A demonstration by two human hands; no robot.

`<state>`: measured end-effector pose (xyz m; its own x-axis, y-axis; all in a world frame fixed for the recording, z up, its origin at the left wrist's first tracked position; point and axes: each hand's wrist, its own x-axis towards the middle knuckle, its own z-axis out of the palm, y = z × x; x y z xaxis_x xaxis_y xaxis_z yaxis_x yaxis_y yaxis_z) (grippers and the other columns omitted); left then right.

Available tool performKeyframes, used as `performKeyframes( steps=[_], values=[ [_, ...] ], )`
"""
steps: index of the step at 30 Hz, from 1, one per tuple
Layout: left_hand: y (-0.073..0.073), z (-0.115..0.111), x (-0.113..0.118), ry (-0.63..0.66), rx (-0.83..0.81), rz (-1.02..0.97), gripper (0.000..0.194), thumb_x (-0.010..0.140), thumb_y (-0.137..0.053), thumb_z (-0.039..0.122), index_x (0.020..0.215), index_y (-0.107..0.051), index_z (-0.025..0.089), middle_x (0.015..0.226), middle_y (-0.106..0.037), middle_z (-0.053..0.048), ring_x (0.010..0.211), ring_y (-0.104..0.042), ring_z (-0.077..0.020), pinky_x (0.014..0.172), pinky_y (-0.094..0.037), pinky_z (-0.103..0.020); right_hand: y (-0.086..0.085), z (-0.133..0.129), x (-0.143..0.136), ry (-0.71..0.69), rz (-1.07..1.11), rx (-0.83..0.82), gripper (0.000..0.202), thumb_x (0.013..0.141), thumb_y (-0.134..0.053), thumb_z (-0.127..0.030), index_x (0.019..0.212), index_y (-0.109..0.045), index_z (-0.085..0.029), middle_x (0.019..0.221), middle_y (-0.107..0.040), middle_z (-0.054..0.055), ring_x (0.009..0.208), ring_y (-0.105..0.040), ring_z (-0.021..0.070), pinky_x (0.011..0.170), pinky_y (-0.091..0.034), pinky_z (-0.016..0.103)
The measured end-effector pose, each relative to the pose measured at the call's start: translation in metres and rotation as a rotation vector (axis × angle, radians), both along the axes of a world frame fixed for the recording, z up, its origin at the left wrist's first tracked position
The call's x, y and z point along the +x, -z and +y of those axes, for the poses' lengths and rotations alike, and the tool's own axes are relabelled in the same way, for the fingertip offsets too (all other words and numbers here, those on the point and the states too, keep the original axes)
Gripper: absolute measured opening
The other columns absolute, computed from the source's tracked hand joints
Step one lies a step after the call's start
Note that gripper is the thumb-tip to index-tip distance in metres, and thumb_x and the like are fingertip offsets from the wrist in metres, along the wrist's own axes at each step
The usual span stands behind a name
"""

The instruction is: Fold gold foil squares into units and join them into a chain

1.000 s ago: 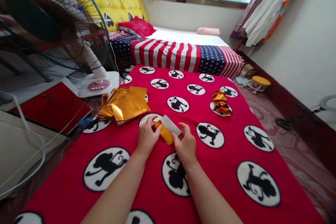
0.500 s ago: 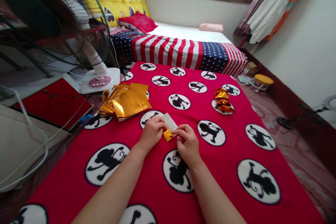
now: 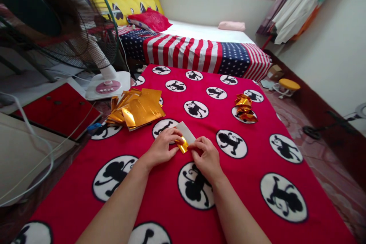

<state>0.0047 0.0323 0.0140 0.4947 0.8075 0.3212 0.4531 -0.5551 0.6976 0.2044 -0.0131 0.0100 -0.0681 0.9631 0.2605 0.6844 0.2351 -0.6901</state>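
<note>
A small sheet of gold foil paper [image 3: 183,145] lies on the red cloth in front of me. Its pale back faces up, and a gold strip is folded over along the near edge. My left hand [image 3: 162,148] presses fingertips onto the left end of that fold, the thumb slightly apart on the cloth side. At the right end, my right hand [image 3: 208,158] pinches the fold's corner between thumb and fingers. To the left lies a loose pile of gold foil sheets [image 3: 143,109]. Several folded gold foil pieces [image 3: 245,108] are nested in a row at the right.
The red cloth [image 3: 243,175] with monkey circles covers the surface. A running fan [image 3: 108,80] stands at left beside a red-and-white panel [image 3: 57,110]. Beyond is a bed [image 3: 197,53] with a flag-patterned cover; a yellow stool [image 3: 289,84] stands on the floor at right.
My left hand has shifted slightly left, its thumb moving away from the fold. My right hand stays at the right corner. The gold strip now lies flatter, and the view has tilted slightly.
</note>
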Motion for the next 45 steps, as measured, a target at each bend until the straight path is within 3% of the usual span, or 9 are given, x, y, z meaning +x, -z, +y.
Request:
performKeyframes(
  steps=[7,16,30,37,45],
  values=[
    [0.007,0.002,-0.001,-0.008,0.052,-0.105,0.009,0.084,-0.066,0.017,0.090,-0.070,0.022,0.104,-0.070,-0.006,0.102,-0.061,-0.0201,0.094,-0.048,-0.038,0.002,0.002,0.001,-0.009,0.038,-0.025,0.023,0.076,-0.059,-0.009,0.088,-0.071,-0.024,0.088,-0.061,0.001,0.088,-0.058,0.0167,0.077,-0.045,0.027],
    [0.008,-0.002,0.002,0.028,0.198,0.050,0.015,0.091,-0.057,0.019,0.095,-0.071,0.024,0.100,-0.068,-0.006,0.097,-0.061,-0.0186,0.086,-0.049,-0.036,-0.002,0.002,0.002,-0.014,0.049,-0.060,0.024,0.081,-0.055,-0.012,0.087,-0.074,-0.025,0.085,-0.061,0.001,0.085,-0.058,0.0153,0.076,-0.043,0.026],
    [-0.005,-0.009,0.005,0.085,0.135,0.099,0.024,0.075,-0.056,0.001,0.078,-0.068,0.022,0.103,-0.069,-0.002,0.099,-0.060,-0.0183,0.093,-0.047,-0.038,-0.001,0.012,-0.001,0.116,-0.026,-0.105,0.011,0.082,-0.058,-0.023,0.078,-0.069,-0.022,0.074,-0.063,-0.001,0.071,-0.056,0.0132,0.061,-0.037,0.023],
    [-0.004,-0.008,0.006,0.061,0.105,0.083,0.031,0.076,-0.059,0.003,0.100,-0.066,0.022,0.106,-0.069,-0.005,0.102,-0.060,-0.0208,0.092,-0.049,-0.039,-0.004,0.015,-0.003,0.164,-0.083,-0.171,0.006,0.076,-0.061,-0.021,0.076,-0.066,-0.023,0.072,-0.063,-0.002,0.067,-0.055,0.0128,0.057,-0.032,0.023],
    [0.002,-0.006,0.005,0.049,0.184,0.014,0.020,0.086,-0.057,0.011,0.099,-0.069,0.021,0.102,-0.069,-0.007,0.098,-0.062,-0.0190,0.086,-0.052,-0.037,-0.007,0.015,0.001,0.101,-0.109,-0.189,0.013,0.078,-0.060,-0.021,0.080,-0.072,-0.027,0.072,-0.059,-0.003,0.066,-0.053,0.0115,0.056,-0.030,0.022]
  ],
)
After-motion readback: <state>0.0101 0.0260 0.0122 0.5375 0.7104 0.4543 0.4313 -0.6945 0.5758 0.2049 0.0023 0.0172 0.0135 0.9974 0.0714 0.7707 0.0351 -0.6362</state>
